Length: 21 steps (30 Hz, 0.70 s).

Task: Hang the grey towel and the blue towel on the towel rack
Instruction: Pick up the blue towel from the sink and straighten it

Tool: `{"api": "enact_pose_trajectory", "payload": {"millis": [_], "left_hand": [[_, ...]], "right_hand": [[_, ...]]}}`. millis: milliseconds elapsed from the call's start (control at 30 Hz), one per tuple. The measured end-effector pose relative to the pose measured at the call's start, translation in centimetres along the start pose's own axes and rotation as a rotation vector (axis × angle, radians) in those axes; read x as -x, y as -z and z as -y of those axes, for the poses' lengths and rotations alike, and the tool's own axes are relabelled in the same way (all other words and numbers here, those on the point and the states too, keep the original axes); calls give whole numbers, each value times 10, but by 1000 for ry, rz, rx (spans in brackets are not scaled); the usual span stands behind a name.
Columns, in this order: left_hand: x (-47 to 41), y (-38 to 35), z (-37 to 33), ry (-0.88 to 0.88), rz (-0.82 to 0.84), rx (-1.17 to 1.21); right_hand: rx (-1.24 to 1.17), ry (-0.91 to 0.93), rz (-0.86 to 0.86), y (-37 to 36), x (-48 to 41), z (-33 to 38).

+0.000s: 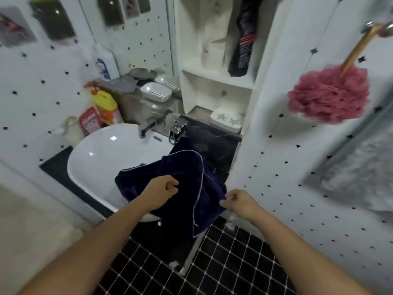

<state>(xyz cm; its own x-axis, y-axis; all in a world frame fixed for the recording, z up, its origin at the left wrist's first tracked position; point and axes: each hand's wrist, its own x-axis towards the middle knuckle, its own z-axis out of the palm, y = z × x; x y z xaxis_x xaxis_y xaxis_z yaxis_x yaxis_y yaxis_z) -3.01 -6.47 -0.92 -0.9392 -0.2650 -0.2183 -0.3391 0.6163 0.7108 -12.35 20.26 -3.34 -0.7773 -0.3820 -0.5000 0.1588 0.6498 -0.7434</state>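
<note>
A dark blue towel (187, 188) with pale edging hangs crumpled over the front right of the white sink (102, 158). My left hand (161, 192) is closed in a fist on the towel's middle folds. My right hand (240, 202) pinches the towel's right edge between thumb and fingers. A grey cloth (124, 84), possibly the grey towel, lies on the ledge behind the sink. No towel rack is visible.
A chrome tap (148, 124) stands behind the sink beside bottles (102, 111) and soap dishes (155, 91). White shelves (217, 81) hold a dark bottle and paper roll. A pink bath sponge (328, 94) hangs on the right wall. Black tiled floor below.
</note>
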Motion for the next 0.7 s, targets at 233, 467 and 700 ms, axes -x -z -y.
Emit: {"api": "enact_pose_trajectory", "payload": {"millis": [233,467,700], "left_hand": [[-9,6,50,28,109,4],[-23,-15,66,25,177,-5],[-31,-27,46,-20,238,-78]], "right_hand": [[104,-208,60,-94,-46,-1],[77,-311,-1,-150,-71,-22],[-341,-268,-80,-121,-67,-8]]}}
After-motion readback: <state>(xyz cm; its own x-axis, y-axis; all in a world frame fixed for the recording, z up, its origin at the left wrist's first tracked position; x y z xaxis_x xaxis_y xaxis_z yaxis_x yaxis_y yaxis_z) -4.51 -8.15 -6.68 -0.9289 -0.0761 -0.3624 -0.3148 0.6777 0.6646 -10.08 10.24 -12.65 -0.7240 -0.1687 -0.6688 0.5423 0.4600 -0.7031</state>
